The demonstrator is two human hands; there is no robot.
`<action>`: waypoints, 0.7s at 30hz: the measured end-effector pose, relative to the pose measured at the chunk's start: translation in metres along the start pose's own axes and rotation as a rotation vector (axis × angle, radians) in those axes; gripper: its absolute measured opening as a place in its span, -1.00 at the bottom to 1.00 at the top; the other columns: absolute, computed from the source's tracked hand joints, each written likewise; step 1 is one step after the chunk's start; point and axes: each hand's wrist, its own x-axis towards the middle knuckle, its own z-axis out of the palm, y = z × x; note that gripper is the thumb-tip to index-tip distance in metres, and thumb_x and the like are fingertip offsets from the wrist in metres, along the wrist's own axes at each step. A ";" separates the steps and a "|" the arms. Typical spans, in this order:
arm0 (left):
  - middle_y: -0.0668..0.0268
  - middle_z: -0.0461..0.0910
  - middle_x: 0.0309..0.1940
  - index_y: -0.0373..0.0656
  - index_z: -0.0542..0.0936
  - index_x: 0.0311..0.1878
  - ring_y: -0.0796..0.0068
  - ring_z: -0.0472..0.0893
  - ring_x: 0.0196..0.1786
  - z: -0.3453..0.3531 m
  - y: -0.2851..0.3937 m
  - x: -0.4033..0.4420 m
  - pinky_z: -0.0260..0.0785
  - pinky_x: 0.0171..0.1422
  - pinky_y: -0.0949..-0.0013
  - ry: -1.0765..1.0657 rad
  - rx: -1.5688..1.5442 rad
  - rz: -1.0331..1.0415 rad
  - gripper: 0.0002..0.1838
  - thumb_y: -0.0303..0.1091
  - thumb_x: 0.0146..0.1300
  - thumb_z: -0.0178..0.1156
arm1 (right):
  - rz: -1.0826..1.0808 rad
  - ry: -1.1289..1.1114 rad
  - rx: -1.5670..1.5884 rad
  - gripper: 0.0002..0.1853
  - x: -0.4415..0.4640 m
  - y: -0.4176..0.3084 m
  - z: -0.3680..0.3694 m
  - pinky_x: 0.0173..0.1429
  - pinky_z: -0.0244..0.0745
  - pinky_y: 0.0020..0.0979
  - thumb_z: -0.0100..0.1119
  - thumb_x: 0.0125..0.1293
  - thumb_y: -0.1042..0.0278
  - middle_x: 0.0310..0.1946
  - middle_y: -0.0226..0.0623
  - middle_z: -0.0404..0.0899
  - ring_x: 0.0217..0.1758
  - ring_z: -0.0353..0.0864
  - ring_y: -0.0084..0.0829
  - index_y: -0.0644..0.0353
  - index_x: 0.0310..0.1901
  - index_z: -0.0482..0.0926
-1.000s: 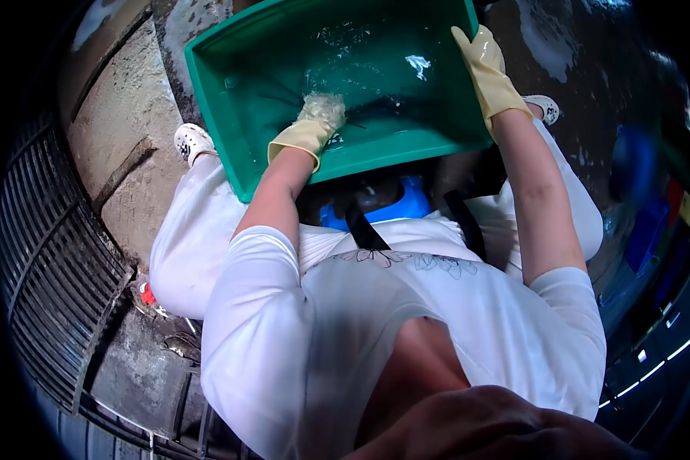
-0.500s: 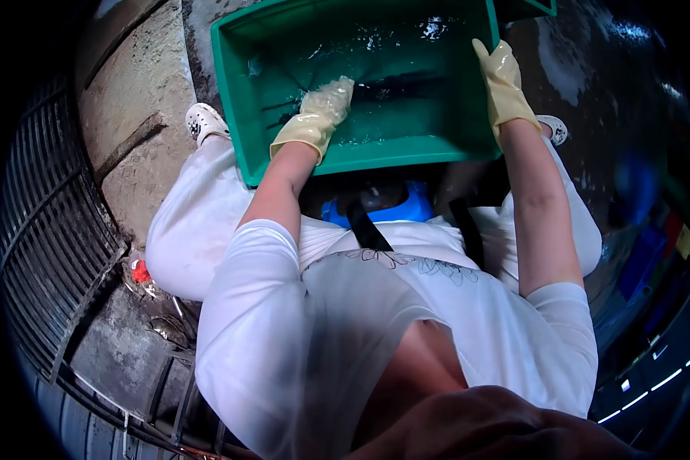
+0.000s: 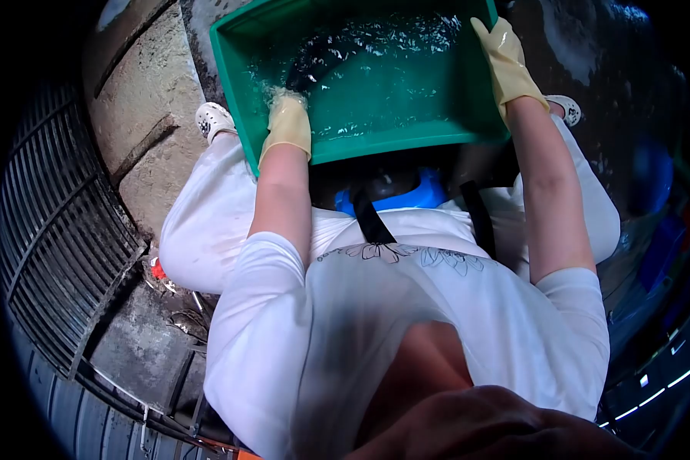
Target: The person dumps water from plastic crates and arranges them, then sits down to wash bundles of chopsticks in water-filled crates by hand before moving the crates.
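Observation:
A green plastic tub (image 3: 383, 147) with rippling water in it stands in front of me. My left hand (image 3: 287, 123), in a cream rubber glove, dips into the water at the tub's near left corner. Splashing water hides its fingers, so I cannot see what they do. Just beyond it, a dark, elongated shape (image 3: 314, 61) lies under the broken surface; its kind is unclear. On the right side of the tub, my gloved right hand (image 3: 506, 61) grips the rim, thumb toward the inside.
A black metal grating (image 3: 61, 222) leans at the left, over rough concrete floor (image 3: 157, 100). My knees and white clogs (image 3: 215, 121) flank the tub. Something blue (image 3: 406, 195) shows beneath me, and blue containers (image 3: 659, 245) stand in the dark at right.
My left hand has moved left and nearer to me, its fingers going under splashing water. The dark shape has shifted toward the upper left, and the water is more rippled. My right hand stays on the rim.

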 end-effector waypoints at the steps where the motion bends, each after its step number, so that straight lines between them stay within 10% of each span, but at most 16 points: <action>1: 0.07 0.47 0.37 -0.14 0.34 0.47 0.09 0.48 0.40 -0.004 0.002 -0.012 0.29 0.49 0.11 -0.002 0.006 0.001 -0.35 0.03 0.44 -0.03 | -0.027 -0.012 -0.008 -0.46 -0.001 0.000 0.000 0.15 0.48 0.02 0.16 0.36 -0.15 -0.12 0.19 0.68 0.04 0.61 0.24 0.24 0.04 0.62; 4: 0.24 0.57 0.29 0.04 0.54 0.35 0.21 0.55 0.34 -0.020 0.019 -0.033 0.40 0.41 0.09 0.032 0.415 0.320 -0.51 -0.02 0.50 -0.09 | -0.022 0.041 -0.062 -0.46 -0.003 -0.002 0.001 0.13 0.49 0.03 0.17 0.36 -0.15 -0.13 0.17 0.68 0.04 0.62 0.23 0.23 0.02 0.63; 6: 0.24 0.57 0.29 0.05 0.52 0.37 0.24 0.53 0.37 -0.014 0.028 -0.017 0.42 0.38 0.13 -0.132 0.138 -0.064 -0.52 -0.07 0.49 -0.08 | -0.026 0.013 -0.041 -0.46 -0.002 0.001 0.000 0.12 0.49 0.02 0.17 0.36 -0.16 -0.14 0.16 0.68 0.02 0.62 0.22 0.23 0.02 0.63; 10: 0.27 0.56 0.30 0.11 0.53 0.36 0.23 0.51 0.38 -0.024 0.040 -0.036 0.43 0.36 0.16 -0.186 0.230 -0.053 -0.54 -0.10 0.47 -0.06 | -0.027 -0.028 0.002 -0.46 -0.002 -0.002 -0.002 0.09 0.50 -0.01 0.17 0.36 -0.17 -0.18 0.11 0.70 -0.01 0.64 0.20 0.23 0.01 0.63; 21: 0.06 0.60 0.20 -0.10 0.64 0.13 0.03 0.58 0.26 0.016 0.049 -0.015 0.44 0.34 0.12 -0.337 0.373 0.570 -0.44 0.00 0.13 0.44 | -0.012 0.011 -0.112 -0.41 0.013 0.018 0.011 0.09 0.51 0.00 0.20 0.32 -0.24 -0.16 0.12 0.70 0.00 0.64 0.20 0.21 0.04 0.63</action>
